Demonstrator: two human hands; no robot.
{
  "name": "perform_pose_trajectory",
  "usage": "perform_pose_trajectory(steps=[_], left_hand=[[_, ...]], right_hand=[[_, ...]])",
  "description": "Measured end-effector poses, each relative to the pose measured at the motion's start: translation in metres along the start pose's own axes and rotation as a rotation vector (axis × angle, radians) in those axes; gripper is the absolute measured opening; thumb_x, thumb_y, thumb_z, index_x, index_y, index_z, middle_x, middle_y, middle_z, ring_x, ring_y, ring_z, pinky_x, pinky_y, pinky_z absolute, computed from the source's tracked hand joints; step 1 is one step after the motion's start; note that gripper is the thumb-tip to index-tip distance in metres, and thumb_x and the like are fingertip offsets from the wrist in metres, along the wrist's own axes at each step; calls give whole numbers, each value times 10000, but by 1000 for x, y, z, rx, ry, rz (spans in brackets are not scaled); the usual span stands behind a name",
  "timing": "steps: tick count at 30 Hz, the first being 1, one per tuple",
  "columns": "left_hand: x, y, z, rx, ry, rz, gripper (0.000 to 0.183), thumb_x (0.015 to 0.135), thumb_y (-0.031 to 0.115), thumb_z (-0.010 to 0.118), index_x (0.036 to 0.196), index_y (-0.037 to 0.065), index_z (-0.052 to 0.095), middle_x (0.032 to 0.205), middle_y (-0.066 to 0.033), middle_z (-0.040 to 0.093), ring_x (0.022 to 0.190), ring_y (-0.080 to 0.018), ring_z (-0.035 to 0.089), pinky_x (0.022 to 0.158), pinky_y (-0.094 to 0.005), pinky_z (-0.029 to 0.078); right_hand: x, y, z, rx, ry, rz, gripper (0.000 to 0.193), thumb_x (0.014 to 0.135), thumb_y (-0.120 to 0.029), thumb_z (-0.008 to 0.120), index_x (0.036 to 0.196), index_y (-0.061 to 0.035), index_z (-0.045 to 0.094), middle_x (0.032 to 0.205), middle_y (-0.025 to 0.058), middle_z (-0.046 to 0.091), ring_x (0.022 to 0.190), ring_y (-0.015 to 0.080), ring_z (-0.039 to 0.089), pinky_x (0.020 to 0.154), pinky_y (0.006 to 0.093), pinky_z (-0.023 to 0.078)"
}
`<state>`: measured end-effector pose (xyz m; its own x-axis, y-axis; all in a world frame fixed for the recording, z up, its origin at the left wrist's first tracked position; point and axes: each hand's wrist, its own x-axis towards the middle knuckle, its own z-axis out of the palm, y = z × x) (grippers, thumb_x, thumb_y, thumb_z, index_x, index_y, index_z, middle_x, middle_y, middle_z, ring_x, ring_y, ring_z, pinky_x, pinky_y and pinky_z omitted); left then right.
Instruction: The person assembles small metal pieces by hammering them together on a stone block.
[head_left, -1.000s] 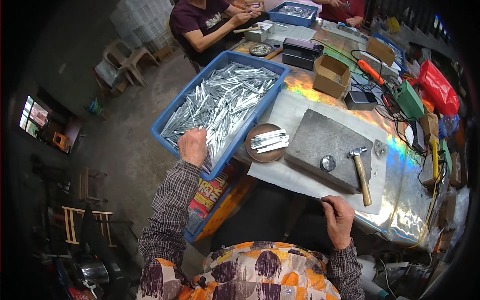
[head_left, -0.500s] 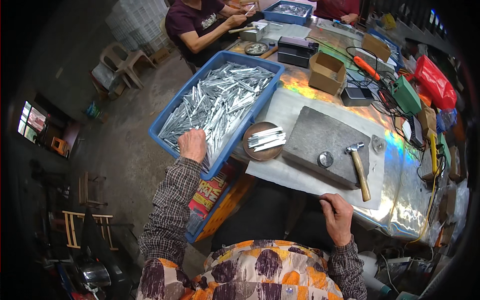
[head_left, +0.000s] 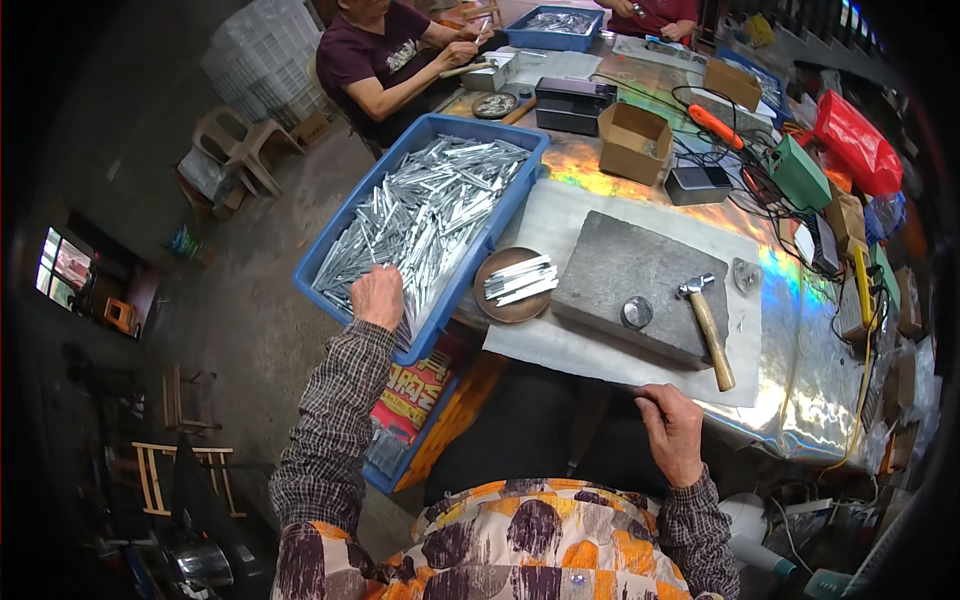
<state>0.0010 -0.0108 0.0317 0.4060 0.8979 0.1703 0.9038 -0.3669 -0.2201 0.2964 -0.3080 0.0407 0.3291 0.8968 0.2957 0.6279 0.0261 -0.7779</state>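
My left hand (head_left: 377, 297) is over the near corner of a blue plastic bin (head_left: 313, 222), its fingers bent down and pressed together against the silvery metal strips (head_left: 430, 205) heaped inside. Its fingertips are hard to make out among the strips. At the table's front edge rests my right hand (head_left: 672, 432), fingers curled in and nothing visible in them. Right of the bin, a round brown dish (head_left: 513, 311) bears a small stack of metal strips (head_left: 522, 281). Beside it lies a grey stone block (head_left: 640, 268) with a small round metal piece (head_left: 636, 313) and a wooden-handled hammer (head_left: 711, 330) on it.
White paper (head_left: 730, 380) lies under the block. Behind stand a cardboard box (head_left: 635, 145), a black case (head_left: 575, 105) and a small scale (head_left: 698, 184). Cables and a red bag (head_left: 855, 145) crowd the right side. Two co-workers sit at the far end near another blue bin (head_left: 553, 38).
My view has shifted slightly, so the table things sit a little further left. My left hand stays at the strips and has moved little. The right hand keeps its place.
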Motion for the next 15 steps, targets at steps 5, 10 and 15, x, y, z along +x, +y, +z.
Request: perform_pose_trajectory(steps=[5, 10, 15], left_hand=[[-2, 3, 6, -45, 54, -31, 131, 782, 77, 545, 804, -4, 645, 824, -191, 630, 730, -357, 663, 628, -453, 529], [0, -10, 21, 13, 118, 14, 77, 725, 67, 573, 732, 38, 644, 796, -173, 626, 693, -333, 656, 593, -448, 517], [-1, -25, 31, 80, 134, 87, 73, 726, 56, 568, 700, 31, 632, 747, -171, 614, 668, -338, 647, 576, -444, 510]], right_hand=[[-1, 3, -1, -28, 10, -15, 90, 786, 3, 638, 874, 7, 623, 742, 138, 605, 645, 283, 602, 581, 327, 464], [0, 7, 2, -48, 21, -87, 90, 790, -24, 652, 873, -5, 623, 756, 138, 612, 666, 285, 613, 581, 341, 472], [4, 3, -14, -59, 16, -27, 78, 800, -31, 647, 869, -9, 618, 762, 130, 613, 668, 289, 610, 580, 339, 475]])
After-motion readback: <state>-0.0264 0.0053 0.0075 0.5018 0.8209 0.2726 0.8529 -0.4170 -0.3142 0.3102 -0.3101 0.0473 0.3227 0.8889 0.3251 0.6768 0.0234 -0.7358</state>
